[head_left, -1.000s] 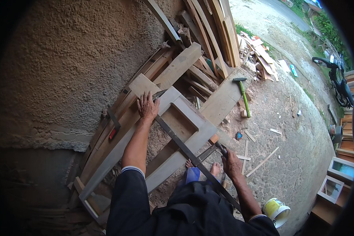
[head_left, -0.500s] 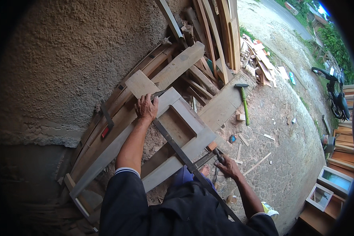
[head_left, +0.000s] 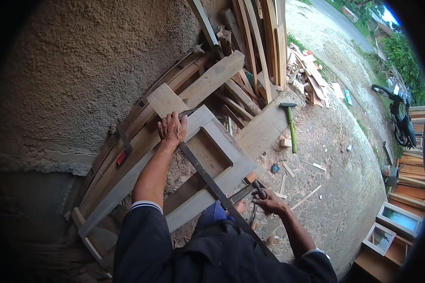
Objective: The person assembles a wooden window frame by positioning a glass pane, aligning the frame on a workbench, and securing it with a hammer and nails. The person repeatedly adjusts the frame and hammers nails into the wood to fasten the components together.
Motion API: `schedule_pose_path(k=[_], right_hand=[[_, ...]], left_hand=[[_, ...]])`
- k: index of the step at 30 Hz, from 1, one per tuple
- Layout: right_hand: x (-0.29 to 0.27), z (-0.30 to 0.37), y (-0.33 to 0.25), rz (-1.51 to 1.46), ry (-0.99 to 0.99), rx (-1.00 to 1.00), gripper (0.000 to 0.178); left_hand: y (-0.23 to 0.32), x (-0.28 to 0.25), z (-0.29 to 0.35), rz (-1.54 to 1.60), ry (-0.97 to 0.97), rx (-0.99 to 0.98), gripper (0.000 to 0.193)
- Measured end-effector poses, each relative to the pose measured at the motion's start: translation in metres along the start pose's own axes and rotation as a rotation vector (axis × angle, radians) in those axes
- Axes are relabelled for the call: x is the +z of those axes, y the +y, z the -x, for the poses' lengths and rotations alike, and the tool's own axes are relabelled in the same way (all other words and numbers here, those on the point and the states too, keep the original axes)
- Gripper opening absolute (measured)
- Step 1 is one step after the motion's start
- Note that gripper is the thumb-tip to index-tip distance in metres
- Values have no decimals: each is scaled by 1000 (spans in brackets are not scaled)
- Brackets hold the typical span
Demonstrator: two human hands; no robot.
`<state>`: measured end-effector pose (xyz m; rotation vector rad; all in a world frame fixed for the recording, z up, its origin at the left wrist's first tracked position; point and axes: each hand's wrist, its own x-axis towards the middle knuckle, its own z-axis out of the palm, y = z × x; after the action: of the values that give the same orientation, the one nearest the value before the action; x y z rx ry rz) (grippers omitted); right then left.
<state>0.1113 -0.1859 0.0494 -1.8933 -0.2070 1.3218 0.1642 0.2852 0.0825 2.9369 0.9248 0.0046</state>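
A long dark metal bar clamp (head_left: pixel 208 178) lies diagonally across a pale wooden frame (head_left: pixel 238 166) with a recessed panel. My left hand (head_left: pixel 173 129) is wrapped over the clamp's far end, at the frame's upper left edge. At the frame's near right edge, my right hand (head_left: pixel 268 202) grips the clamp's screw handle (head_left: pixel 258 189). A small reddish wood block (head_left: pixel 250 178) sits between the screw end and the frame. The left palm and what lies beneath it are hidden.
Thick boards (head_left: pixel 264 125) prop up the frame. On the ground lie a green-handled hammer (head_left: pixel 290 126), a blue tape measure (head_left: pixel 275 168) and offcuts. Another clamp with a red handle (head_left: pixel 121 157) hangs beside the rough wall (head_left: pixel 94 70). A motorcycle (head_left: pixel 399 113) stands far right.
The whole view has shifted slightly. Both hands keep their places on the clamp, and the right fingers have turned a little around the handle.
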Motion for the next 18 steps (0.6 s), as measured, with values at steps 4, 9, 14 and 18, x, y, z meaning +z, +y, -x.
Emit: schedule_pose_path(k=[4, 9, 14, 18], right_hand=[[57, 19, 1, 535, 733, -135, 43], [14, -10, 5, 27, 125, 121, 29], [-13, -7, -4, -334, -251, 142, 24], [44, 18, -3, 419, 598, -108, 43]], left_hand=[[-1, 2, -5, 93, -11, -30, 49], [-3, 8, -7, 89, 0, -43, 48], [-1, 2, -3, 76, 36, -27, 47], [0, 5, -6, 76, 2, -32, 48]])
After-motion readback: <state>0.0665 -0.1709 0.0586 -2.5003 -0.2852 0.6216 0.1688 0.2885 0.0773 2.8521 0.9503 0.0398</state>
